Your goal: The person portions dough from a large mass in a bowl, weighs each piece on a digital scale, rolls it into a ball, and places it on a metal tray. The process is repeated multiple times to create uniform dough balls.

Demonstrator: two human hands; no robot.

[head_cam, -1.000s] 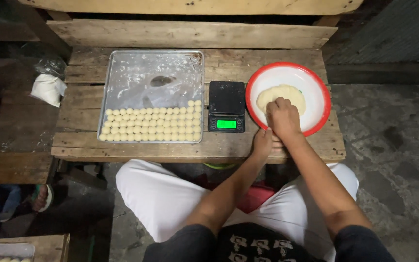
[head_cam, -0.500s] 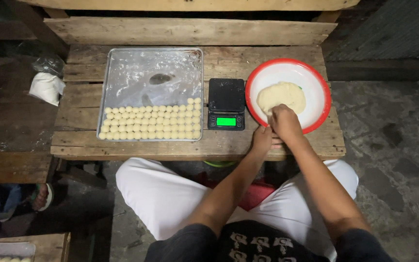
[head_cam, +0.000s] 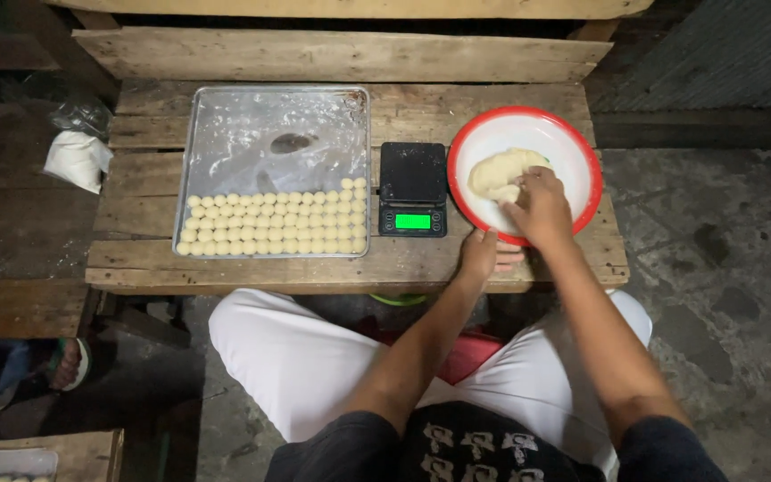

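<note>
The right hand [head_cam: 542, 207] pinches at the soft, probably sticky dough [head_cam: 501, 175] inside the red-rimmed bowl [head_cam: 582, 152]; the left hand [head_cam: 479, 254] steadies the bowl's near edge, fingers apparently curled.

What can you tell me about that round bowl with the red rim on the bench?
The round white bowl with a red rim looks like enamelled metal or plastic, shallow and wide. It sits flat at the right end of the worn wooden bench, just right of the small black scale. A pale lump of dough lies inside. The right hand reaches into it onto the dough; the left hand rests at its near edge.
</note>
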